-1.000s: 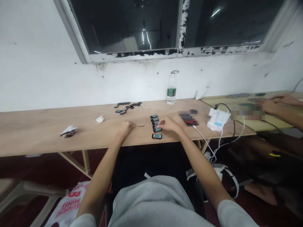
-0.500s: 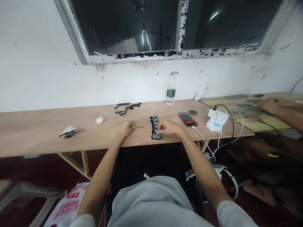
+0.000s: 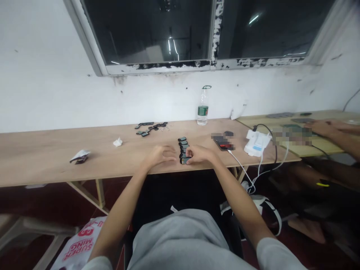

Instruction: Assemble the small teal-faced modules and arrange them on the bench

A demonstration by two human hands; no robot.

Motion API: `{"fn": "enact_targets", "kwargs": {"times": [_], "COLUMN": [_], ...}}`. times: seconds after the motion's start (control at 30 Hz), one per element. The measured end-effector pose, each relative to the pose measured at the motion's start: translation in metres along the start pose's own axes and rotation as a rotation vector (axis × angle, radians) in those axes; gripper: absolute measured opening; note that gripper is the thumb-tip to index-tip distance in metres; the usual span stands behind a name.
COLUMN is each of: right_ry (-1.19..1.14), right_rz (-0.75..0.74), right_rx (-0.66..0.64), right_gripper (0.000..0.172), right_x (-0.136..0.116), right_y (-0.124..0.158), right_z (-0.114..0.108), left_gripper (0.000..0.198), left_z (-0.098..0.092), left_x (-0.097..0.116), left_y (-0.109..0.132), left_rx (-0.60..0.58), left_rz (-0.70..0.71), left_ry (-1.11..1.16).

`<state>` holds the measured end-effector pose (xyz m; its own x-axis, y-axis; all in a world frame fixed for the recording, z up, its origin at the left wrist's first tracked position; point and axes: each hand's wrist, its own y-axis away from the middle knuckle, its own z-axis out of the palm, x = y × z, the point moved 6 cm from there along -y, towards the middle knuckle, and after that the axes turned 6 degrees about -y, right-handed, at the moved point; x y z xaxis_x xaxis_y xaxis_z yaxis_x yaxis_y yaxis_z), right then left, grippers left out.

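Observation:
Small flat black pieces with grey-green faces lie in a column running away from the table's front edge. At the column's near end, my right hand has its thumb and fingers closed at the right end of the nearest black-and-grey piece. Just left of the column is my left hand, fingers apart and pointing at that piece; I make out nothing in them. The small row of gold-and-white bits cannot be seen, perhaps covered by my left hand.
More black pieces lie scattered near the wall. A water bottle, crumpled tissue and torn packet stand or lie around. To the right are a phone, a white power strip with cables, and another person's hands.
My left hand has moved right, from the gold-and-white bits toward the column, and its fingers have spread. My right hand has come slightly lower onto the nearest piece.

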<state>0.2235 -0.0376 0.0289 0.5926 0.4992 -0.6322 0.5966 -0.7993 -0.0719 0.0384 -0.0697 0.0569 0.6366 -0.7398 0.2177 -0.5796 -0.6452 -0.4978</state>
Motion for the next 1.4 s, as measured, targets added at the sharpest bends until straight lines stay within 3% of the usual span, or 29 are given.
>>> {"fn": "enact_targets", "kwargs": {"times": [0.1,0.23,0.4,0.6,0.83,1.07,1.23,1.4], "right_ry": [0.016,-0.075,-0.266,-0.352,-0.391,-0.402,-0.426,-0.431], "right_rz": [-0.031,-0.084,-0.149,-0.122,-0.106,-0.069,-0.056,-0.038], "right_rx": [0.067,0.111,0.144,0.173,0.176,0.175,0.141,0.013], "right_gripper": [0.02,0.014,0.021,0.026,0.031,0.032,0.026,0.022], "right_x": [0.001,-0.006,-0.02,-0.028,-0.025,-0.022,-0.015,-0.014], "right_y": [0.0,0.004,0.012,0.017,0.017,0.015,0.011,0.008], "right_z": [-0.004,-0.012,-0.023,-0.026,-0.027,-0.025,-0.019,-0.003], "left_gripper": [0.02,0.025,0.024,0.02,0.019,0.023,0.026,0.031], "left_z": [0.012,0.019,0.012,0.001,-0.008,-0.006,-0.002,-0.008], "left_x": [0.016,0.027,0.031,0.035,0.039,0.037,0.016,-0.042], "left_y": [-0.002,-0.003,-0.002,0.002,0.003,0.002,0.005,0.011], "left_rx": [-0.028,-0.002,0.119,0.221,0.196,0.18,0.244,0.235], "left_rz": [0.033,0.081,0.145,0.226,0.254,0.249,0.142,-0.09], "left_ry": [-0.017,-0.037,-0.067,-0.113,-0.03,-0.036,-0.066,-0.114]}}
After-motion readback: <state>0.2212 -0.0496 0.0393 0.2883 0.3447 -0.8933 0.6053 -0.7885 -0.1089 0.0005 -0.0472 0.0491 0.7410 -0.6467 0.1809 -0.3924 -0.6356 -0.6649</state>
